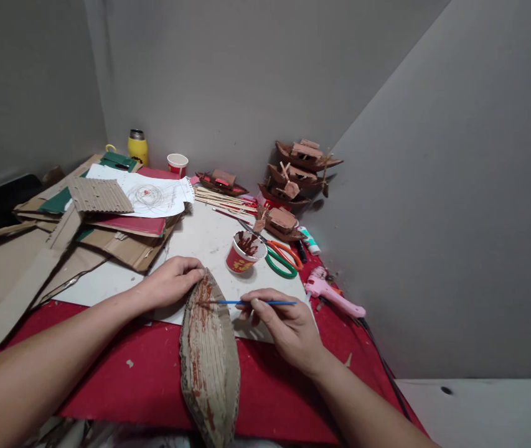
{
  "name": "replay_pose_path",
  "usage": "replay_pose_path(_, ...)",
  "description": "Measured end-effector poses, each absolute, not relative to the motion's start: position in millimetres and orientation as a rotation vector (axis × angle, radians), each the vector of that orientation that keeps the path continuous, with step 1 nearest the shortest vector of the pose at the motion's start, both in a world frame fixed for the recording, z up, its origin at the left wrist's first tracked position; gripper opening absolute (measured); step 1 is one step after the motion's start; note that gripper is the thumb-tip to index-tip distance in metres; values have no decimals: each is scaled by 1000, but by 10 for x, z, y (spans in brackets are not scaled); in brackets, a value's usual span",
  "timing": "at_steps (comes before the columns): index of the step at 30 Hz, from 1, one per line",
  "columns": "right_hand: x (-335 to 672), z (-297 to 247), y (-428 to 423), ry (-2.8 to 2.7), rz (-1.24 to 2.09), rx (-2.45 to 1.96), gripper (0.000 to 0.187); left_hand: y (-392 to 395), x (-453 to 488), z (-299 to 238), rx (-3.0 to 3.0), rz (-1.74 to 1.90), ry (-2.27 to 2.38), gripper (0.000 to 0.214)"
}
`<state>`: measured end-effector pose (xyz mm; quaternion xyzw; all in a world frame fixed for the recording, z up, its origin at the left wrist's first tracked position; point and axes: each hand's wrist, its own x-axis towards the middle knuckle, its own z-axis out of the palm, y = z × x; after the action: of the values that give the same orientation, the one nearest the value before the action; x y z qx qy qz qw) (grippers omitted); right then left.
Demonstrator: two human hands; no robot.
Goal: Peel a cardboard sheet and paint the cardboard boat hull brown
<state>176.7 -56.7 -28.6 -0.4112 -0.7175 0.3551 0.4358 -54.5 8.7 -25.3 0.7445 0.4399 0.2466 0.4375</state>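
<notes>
A cardboard boat hull (211, 367) lies in front of me on the red table cover (120, 386), its ribbed surface partly streaked with brown paint. My left hand (172, 281) grips the hull's far tip, fingers curled over the edge. My right hand (284, 326) pinches a thin blue paintbrush (251, 302) held sideways, its bristle end touching the hull near the tip. A red paper cup (245, 252) with brown paint stands just beyond the brush on a white sheet (204, 236).
Green and orange scissors (282, 258), a pink glue gun (333, 295) and a glue stick (310, 240) lie right of the cup. Several finished brown model boats (300, 177) and wooden sticks (221, 200) sit at the back wall. Cardboard sheets (60, 249), papers, a yellow flask (137, 147) are left.
</notes>
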Motion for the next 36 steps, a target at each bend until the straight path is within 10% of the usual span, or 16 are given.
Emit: replay_pose_path(36,1851,-284,-583,-1869,840,-1046,27,86,-552,-265,1849,617,1083,28)
